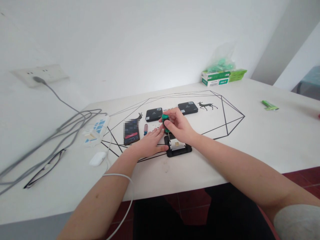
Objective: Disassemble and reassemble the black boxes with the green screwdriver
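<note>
My right hand [177,125] is closed around the green and black handle of a screwdriver [165,117]. Its shaft slants down to the upper left part of an opened black electronics case [172,154]. Inside the case shows a silvery plate with a small gold-coloured square. My left hand [152,143] lies at the case's left side, thumb on the edge and fingers reaching towards the screwdriver's handle. Just beyond the fingers lies a small screwdriver [145,129] with a reddish and blue handle. The exact spot under the green screwdriver's tip is hard to make out.
Two black boxes [154,114] [188,107] lie behind my hands. To the left are a phone [131,131], a power strip [96,131], a white earbud case [98,158], glasses [45,169] and grey cables [72,133]. Green-white cartons [215,78] and a green packet [270,105] sit right.
</note>
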A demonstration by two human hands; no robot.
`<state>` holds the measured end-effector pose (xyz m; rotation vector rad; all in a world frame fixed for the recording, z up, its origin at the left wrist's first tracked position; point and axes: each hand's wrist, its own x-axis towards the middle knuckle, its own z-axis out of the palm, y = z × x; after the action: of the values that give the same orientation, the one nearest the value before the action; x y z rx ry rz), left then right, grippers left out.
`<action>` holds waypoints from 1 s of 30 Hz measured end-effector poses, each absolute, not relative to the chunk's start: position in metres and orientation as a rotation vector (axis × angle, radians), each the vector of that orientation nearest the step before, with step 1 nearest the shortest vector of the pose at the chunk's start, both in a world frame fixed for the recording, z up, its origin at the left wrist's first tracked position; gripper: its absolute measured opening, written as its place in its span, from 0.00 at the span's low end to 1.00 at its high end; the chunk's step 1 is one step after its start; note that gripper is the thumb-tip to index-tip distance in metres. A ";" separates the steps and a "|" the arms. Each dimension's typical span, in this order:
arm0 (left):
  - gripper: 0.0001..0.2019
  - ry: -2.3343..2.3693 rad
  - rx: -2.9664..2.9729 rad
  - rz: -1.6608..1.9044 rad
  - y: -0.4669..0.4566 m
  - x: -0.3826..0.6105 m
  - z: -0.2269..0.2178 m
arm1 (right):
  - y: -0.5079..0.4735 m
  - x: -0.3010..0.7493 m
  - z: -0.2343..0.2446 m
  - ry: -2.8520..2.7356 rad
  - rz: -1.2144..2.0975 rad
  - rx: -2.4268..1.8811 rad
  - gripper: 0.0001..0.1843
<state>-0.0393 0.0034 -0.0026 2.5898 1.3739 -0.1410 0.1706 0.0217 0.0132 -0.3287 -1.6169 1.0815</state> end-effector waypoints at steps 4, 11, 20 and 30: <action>0.49 1.398 2.539 -0.188 0.002 -0.038 0.001 | 0.025 0.172 0.016 -1.658 0.997 -0.383 0.17; 0.50 1.452 2.511 -0.234 0.000 -0.036 0.003 | 0.037 0.181 0.020 -1.647 0.820 -0.565 0.22; 0.49 1.425 2.536 -0.222 0.000 -0.036 0.003 | 0.055 0.181 0.005 -1.545 0.770 -0.677 0.18; 0.48 1.442 2.511 -0.217 0.002 -0.036 0.000 | 0.052 0.174 -0.006 -1.639 0.784 -0.704 0.15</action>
<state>-0.0362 0.0015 -0.0004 2.5114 1.4423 -0.2172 0.1738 0.0518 -0.0061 -0.7043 -1.6392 0.7838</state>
